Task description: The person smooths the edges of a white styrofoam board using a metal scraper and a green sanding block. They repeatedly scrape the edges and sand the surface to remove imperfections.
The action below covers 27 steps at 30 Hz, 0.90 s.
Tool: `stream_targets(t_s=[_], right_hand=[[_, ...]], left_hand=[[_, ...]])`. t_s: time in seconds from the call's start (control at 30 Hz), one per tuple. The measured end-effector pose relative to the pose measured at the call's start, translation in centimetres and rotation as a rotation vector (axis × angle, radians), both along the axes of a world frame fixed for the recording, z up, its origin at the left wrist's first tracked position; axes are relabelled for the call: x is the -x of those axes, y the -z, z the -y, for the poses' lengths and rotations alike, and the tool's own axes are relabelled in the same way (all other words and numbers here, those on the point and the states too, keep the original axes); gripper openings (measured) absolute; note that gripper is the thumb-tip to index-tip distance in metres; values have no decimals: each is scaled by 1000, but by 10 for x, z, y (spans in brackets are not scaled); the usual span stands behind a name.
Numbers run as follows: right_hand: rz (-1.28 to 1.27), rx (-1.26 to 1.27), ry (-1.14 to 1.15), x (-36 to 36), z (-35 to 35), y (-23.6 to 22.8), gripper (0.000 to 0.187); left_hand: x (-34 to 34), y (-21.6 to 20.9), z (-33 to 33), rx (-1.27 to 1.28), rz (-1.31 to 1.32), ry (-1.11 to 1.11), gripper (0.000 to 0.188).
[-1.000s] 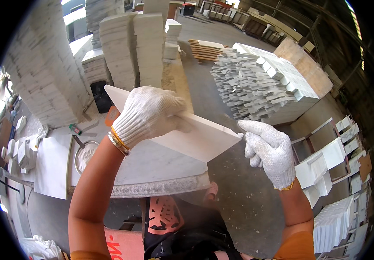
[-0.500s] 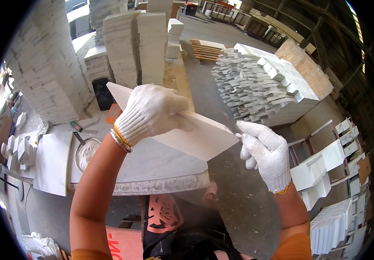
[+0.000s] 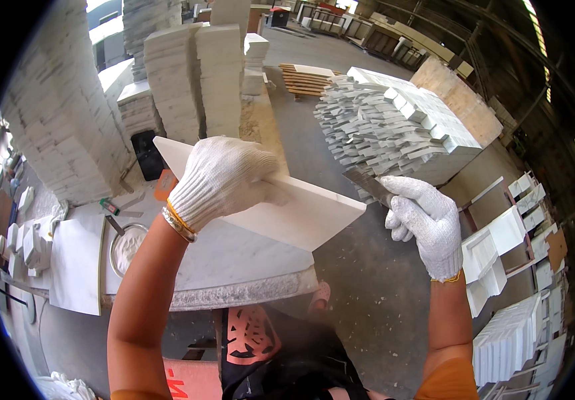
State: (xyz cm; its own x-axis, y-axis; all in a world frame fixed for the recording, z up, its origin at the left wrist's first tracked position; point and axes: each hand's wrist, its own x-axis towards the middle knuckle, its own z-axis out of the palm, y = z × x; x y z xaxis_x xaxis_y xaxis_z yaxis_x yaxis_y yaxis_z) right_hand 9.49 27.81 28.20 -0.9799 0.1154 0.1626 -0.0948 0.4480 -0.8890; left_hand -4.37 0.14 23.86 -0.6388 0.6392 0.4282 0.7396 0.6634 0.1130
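Observation:
My left hand (image 3: 231, 179), in a white knit glove, grips a white stone tile (image 3: 307, 213) by its upper edge. The tile is tilted over the pale stone worktop (image 3: 221, 263), with its right end past the worktop's side. My right hand (image 3: 427, 223), gloved too, pinches a thin flat metal scraper (image 3: 367, 184) between thumb and fingers. Its blade points up and left, a little apart from the tile's right end. Its grip is hidden in my fingers. Left of my left forearm sits a round metal bowl (image 3: 129, 248) of white powder or paste, with a handled tool leaning in it.
Tall stacks of stone tiles (image 3: 219, 80) stand behind the worktop. A black phone-like slab (image 3: 146, 155) and an orange item (image 3: 165, 185) lie before them. Stone strips (image 3: 381, 127) are piled at far right. White pieces rest on a rack (image 3: 491, 250) beside my right arm.
My right hand has moved right and slightly up, away from the tile's end, and the scraper's blade now shows plainly. My left hand still holds the tile. The whole view has shifted slightly.

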Motion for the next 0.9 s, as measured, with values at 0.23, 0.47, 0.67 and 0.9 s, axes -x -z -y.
stream_targets(t_s=[0.23,0.47,0.67,0.9], right_hand=[[56,-129,-324,45,-15,-4,23],[120,-199,-482,64,-16,-7,27],[113,-159,-440,45,-25,-7,24],[37,-154,-330,41,-15,0,23]], left_hand=[[-3,0,-2,-27,-40,28,32],[1,2,2,-26,-60,64,30],[0,2,1,-34,-57,67,30],[7,7,-1,-39,-81,57,31]])
